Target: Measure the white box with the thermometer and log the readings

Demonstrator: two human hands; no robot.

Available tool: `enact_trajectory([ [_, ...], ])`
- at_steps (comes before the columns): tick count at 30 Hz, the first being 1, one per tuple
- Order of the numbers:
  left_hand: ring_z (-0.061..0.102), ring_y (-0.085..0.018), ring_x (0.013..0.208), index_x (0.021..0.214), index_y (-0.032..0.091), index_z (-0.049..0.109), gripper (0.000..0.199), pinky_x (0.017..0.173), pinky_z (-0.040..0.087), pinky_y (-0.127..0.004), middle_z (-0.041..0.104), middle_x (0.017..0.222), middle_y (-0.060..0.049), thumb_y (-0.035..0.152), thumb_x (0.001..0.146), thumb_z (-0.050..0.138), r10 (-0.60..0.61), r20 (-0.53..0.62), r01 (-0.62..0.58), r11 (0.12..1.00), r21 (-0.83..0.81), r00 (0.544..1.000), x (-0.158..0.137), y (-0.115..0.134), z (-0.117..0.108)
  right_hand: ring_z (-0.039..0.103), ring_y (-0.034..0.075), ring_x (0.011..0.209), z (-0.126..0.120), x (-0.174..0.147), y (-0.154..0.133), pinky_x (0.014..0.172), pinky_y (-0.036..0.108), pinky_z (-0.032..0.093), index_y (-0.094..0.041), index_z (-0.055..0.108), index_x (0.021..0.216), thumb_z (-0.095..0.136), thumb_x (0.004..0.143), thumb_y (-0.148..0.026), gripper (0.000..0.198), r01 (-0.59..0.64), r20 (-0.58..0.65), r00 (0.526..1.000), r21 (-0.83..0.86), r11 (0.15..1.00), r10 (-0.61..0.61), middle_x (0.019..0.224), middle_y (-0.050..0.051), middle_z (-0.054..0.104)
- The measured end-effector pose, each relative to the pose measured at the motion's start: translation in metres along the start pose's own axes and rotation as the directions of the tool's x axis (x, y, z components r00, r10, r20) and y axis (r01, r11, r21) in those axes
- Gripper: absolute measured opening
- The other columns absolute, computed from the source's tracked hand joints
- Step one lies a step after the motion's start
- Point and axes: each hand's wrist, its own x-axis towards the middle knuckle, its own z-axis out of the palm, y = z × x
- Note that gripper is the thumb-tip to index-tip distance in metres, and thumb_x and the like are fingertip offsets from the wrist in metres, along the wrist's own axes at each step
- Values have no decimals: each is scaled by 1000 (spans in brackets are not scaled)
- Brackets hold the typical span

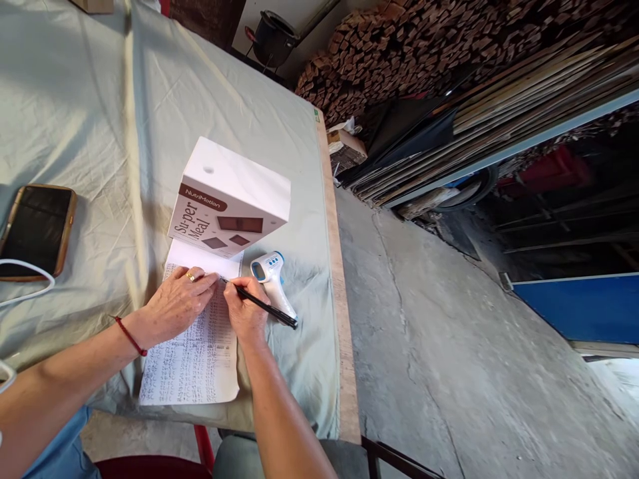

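Note:
A sheet of paper [200, 372] covered in rows of handwriting lies at the table's near edge, its top end against a white box. My right hand [247, 309] is closed around a black pen [267, 307], whose tip meets the paper near its upper part. Flat on the sheet, fingers stretched out, rests my left hand [182, 299], with its fingertips close to the pen tip. Just beyond the paper stands the white box [234, 193] marked "Super Meal". A white and blue infrared thermometer [273, 283] lies right of the paper, beside my right hand.
On the left, a phone [37, 229] lies on the pale tablecloth [100, 133], with a white cable [30, 266] across it. The wooden table edge [344, 346] borders a concrete floor [409, 346]. Stacked firewood [399, 53] and boards [524, 100] stand beyond. A red chair [150, 466] is below.

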Motion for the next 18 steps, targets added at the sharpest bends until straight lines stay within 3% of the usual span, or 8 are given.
enact_trajectory([
  [18, 56, -22, 100, 103, 14, 66, 21, 80, 43, -37, 66, 123, -8, 7, 96, 47, 5, -14, -5, 1000, 15, 1000, 1, 1, -2, 56, 13, 55, -4, 1, 3, 55, 27, 49, -22, 58, 72, 55, 84, -36, 19, 16, 40, 999, -14, 1000, -16, 63, -1, 63],
])
